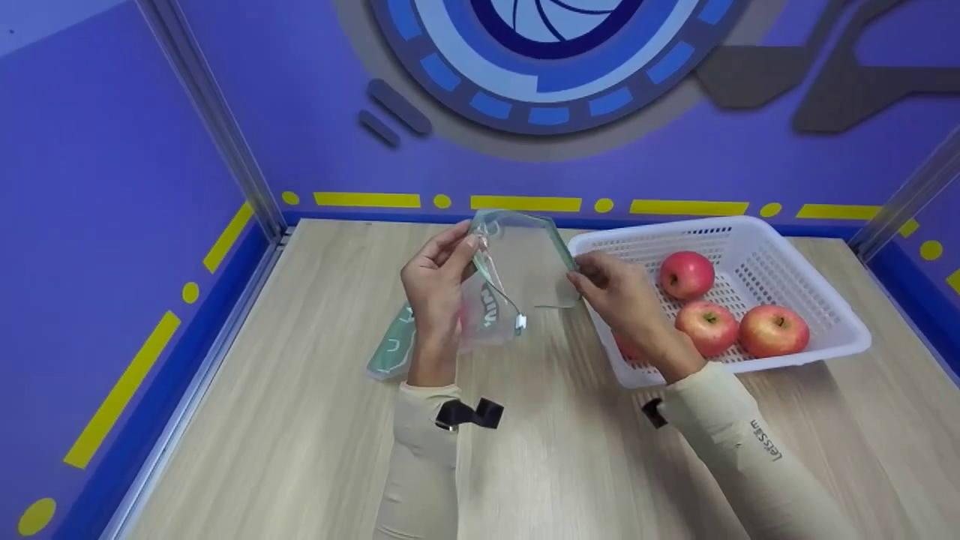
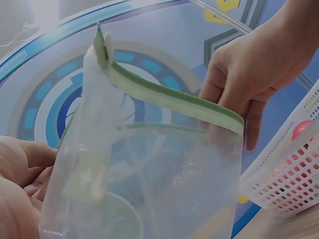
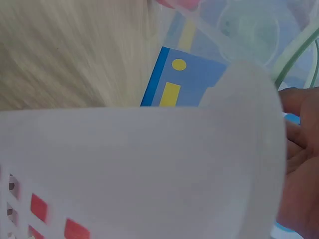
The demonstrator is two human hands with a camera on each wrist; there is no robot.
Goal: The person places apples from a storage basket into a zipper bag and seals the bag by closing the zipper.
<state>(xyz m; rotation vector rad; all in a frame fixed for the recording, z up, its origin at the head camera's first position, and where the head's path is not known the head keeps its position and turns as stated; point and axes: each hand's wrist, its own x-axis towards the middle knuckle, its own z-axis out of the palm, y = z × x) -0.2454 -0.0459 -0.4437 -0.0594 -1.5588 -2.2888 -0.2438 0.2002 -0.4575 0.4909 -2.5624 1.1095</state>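
Note:
A clear zip bag (image 1: 525,259) with a green zip edge and a white slider (image 1: 520,322) is held up above the table, its mouth spread apart. My left hand (image 1: 439,281) pinches the bag's left side between thumb and fingers. At the right end of the green edge, my right hand (image 1: 619,294) grips the bag, close over the basket's near left corner. Below my left hand lies another bag (image 1: 391,349) with a green printed part, partly covered by the wrist. Something red shows dimly beside the left hand, behind clear plastic.
A white perforated plastic basket (image 1: 825,330) stands at the right with several red apples (image 1: 774,331) in it; my right forearm hides part of one. Blue printed panels (image 1: 517,169) border the wooden table (image 1: 300,450) at the back and sides.

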